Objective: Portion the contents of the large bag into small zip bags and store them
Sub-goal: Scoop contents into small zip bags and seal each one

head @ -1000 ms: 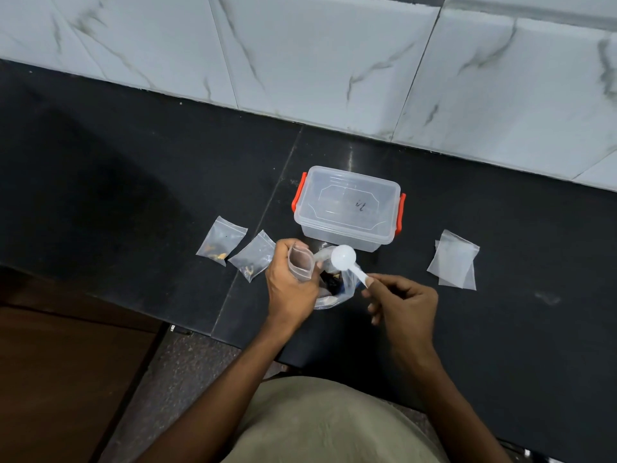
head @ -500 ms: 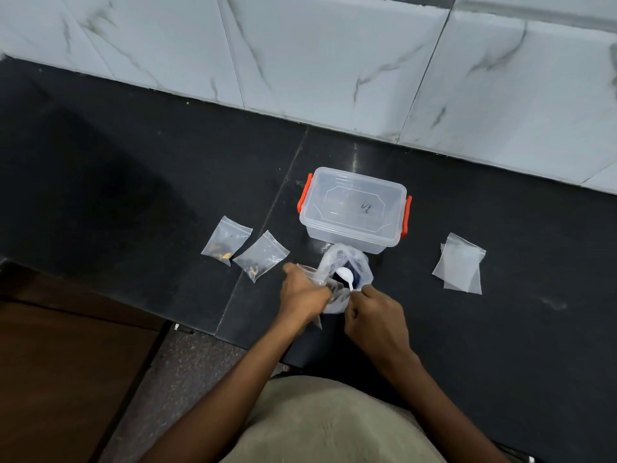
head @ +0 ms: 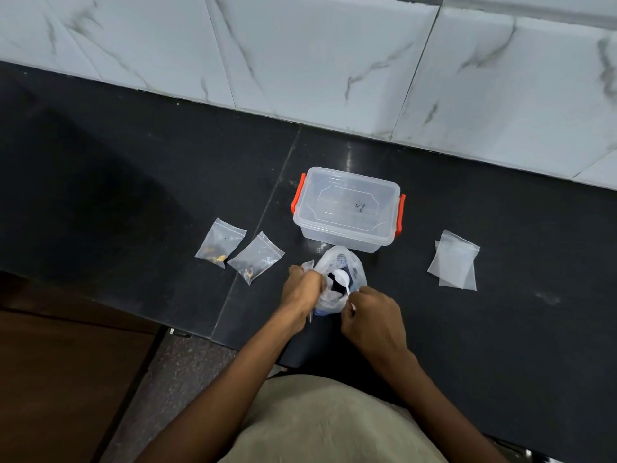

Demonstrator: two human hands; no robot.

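At lower centre, the right hand (head: 374, 315) pinches a white plastic measuring spoon (head: 342, 281) inside the crumpled clear large bag (head: 347, 272), whose mouth the left hand (head: 300, 292) grips along with a small clear zip bag (head: 307, 264). Two filled small zip bags (head: 240, 250) lie at left. Empty flat bags (head: 454, 260) wait at right, and the lidded clear box with orange latches (head: 347, 208) seems unused, so portioning looks partway.

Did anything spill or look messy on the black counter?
Nothing spilled that I can see. The two filled small clear zip bags lie crooked, and the clear plastic box with orange clips has its lid on.
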